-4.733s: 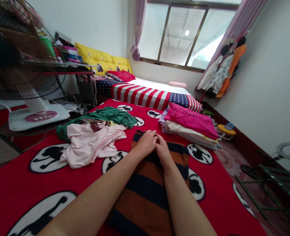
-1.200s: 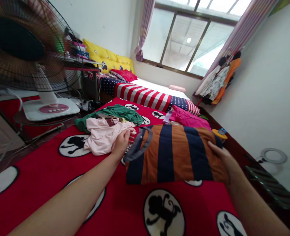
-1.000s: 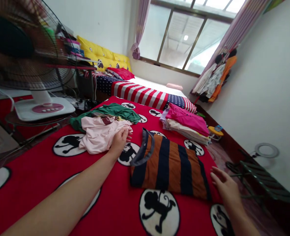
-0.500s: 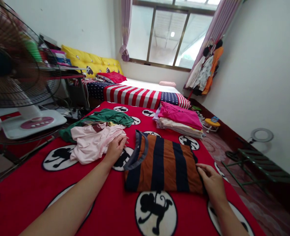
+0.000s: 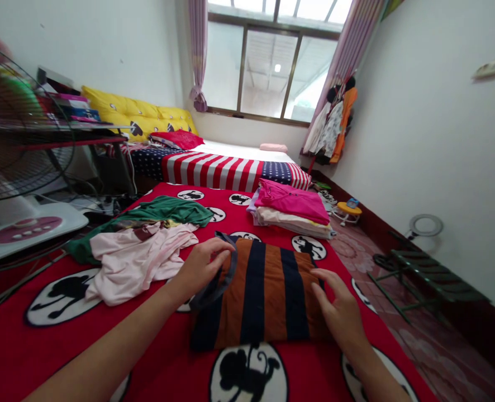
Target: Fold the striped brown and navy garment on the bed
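An orange-brown and navy striped shirt (image 5: 275, 293) lies folded into a rough rectangle on the red blanket (image 5: 163, 357), its grey collar band (image 5: 231, 273) at the left end. My left hand (image 5: 203, 265) is over that collar, thumb and loosely curled fingers a little apart, fingertips at the band. At the shirt's right end, my right hand (image 5: 342, 307) has its thumb and fingers spread, the tips at the fabric edge. Left of the shirt lies a crumpled pale pink garment (image 5: 141, 259), partly over a green garment (image 5: 167, 211).
A stack of folded clothes (image 5: 291, 209) with a bright pink piece on top sits beyond the shirt. A fan (image 5: 21, 139) stands at the left. To the right are a green slatted stool (image 5: 436, 276) and a ring light (image 5: 426, 224). Behind is a bed (image 5: 218, 170).
My left hand has moved from beside the pink garment to the shirt's collar. My right hand has shifted inward along the shirt's right end, its fingers spread wider. The view has turned slightly right.
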A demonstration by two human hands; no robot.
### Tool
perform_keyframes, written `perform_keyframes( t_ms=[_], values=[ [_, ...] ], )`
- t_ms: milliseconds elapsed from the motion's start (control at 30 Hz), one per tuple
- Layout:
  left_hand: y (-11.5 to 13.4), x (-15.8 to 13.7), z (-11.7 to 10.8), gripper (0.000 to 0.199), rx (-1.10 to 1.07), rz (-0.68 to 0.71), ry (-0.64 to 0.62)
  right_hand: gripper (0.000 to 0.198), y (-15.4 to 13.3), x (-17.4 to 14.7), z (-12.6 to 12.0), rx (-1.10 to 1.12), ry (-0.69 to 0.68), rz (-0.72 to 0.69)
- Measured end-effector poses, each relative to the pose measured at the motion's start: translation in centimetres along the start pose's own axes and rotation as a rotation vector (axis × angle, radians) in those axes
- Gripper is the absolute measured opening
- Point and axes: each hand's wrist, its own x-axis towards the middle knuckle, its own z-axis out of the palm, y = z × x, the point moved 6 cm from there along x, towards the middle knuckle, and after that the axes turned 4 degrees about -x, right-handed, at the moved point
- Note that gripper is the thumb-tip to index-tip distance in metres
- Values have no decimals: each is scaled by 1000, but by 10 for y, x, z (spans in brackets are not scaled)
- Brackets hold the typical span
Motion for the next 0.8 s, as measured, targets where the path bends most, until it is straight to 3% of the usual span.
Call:
perform_keyframes(
  t_ms=[100,167,333,467,600,700,767,800],
  values=[
    [38,25,53,25,-81,186,-230,31,-56,0,31,-27,-235,-233],
    [50,41,90,28,-125,266,-346,35,-81,-9,52,-57,-356,-340],
    [44,85,167,32,-104,243,-481,44,-90,-36,78,-111,-484,-475],
    [22,119,216,39,37,22,-516,52,-85,-41,80,-102,-524,-466],
    [14,139,254,34,78,-21,-599,55,-88,-36,78,-2,-507,-441],
    [12,146,271,24,89,0,-684,38,-85,-30,70,114,-460,-417],
    [11,149,275,21,96,10,-718,16,-72,-22,59,112,-368,-306],
    [10,151,275,20,97,11,-729,17,-62,-18,52,65,-300,-213]
  ],
)
